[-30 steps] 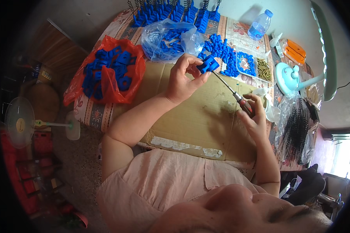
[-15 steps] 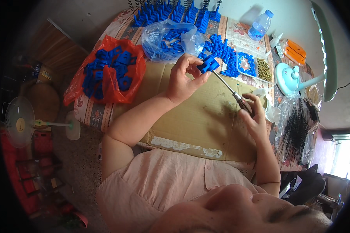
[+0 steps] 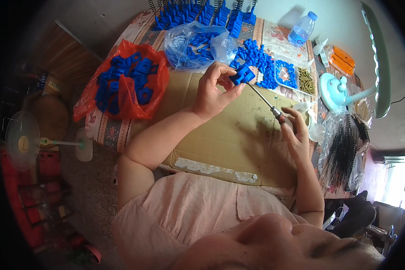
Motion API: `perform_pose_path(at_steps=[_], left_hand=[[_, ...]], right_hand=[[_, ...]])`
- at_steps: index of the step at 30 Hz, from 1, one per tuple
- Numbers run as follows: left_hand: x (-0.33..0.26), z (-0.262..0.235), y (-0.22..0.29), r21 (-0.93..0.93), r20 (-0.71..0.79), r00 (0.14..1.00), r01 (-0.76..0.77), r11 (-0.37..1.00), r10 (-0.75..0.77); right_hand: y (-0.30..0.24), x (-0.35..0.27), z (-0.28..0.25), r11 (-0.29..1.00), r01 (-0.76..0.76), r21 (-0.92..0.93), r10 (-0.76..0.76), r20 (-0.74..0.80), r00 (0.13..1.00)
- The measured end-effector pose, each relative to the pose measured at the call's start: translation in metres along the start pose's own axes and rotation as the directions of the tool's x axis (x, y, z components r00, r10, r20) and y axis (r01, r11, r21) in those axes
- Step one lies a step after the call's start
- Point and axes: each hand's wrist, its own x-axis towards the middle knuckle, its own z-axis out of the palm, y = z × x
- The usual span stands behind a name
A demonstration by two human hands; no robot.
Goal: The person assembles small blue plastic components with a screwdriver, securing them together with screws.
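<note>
Between the thumb and fingers of my left hand (image 3: pixel 216 90) is a small blue plastic part (image 3: pixel 242 75), held up above the cardboard. My right hand (image 3: pixel 296 128) is closed around the dark handle of a screwdriver (image 3: pixel 265 101). Its steel shaft slants up to the left, and the tip meets the lower right side of the blue part. Whether a screw sits at the tip is too small to make out. Both hands are over the flat brown cardboard sheet (image 3: pixel 220 144).
A red plastic bag (image 3: pixel 159 92) of blue parts lies left, a clear bag (image 3: pixel 177 49) behind. Loose blue pieces (image 3: pixel 252 54) and a clear tray (image 3: pixel 297 89) with brass screws lie at the back. A pale blue lamp (image 3: pixel 335 92) and black springy strips (image 3: pixel 342 148) are right.
My right hand's fingers have shifted slightly on the screwdriver handle, which looks turned. The blue part and my left hand have barely moved.
</note>
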Motion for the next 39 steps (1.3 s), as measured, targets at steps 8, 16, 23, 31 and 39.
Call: perform_pose_path(at_steps=[8, 16, 23, 31, 39], left_hand=[[-0.001, -0.001, -0.001, 0.004, -0.006, 1.0, 0.017, 1.0, -0.017], [0.0, 0.0, -0.003, 0.0, -0.001, 1.0, 0.024, 1.0, -0.024], [0.001, 0.0, 0.0, -0.004, -0.005, 1.0, 0.018, 1.0, -0.018], [-0.002, -0.001, -0.002, 0.004, 0.015, 1.0, 0.025, 1.0, -0.025], [0.003, 0.0, 0.005, -0.168, 0.129, 0.986, 0.129, 0.977, -0.108]], right_hand=[[0.016, 0.0, -0.011, 0.997, 0.02, 0.069, -0.02, -0.001, 1.0], [0.0, 0.0, 0.0, 0.999, -0.003, 0.051, 0.005, -0.031, 0.999], [0.016, 0.001, -0.008, 0.996, 0.085, 0.04, -0.082, -0.054, 0.995], [0.01, 0.002, -0.008, 0.982, -0.063, 0.177, 0.067, -0.015, 0.998], [0.017, 0.009, -0.023, 0.998, 0.05, 0.027, -0.047, -0.116, 0.992]])
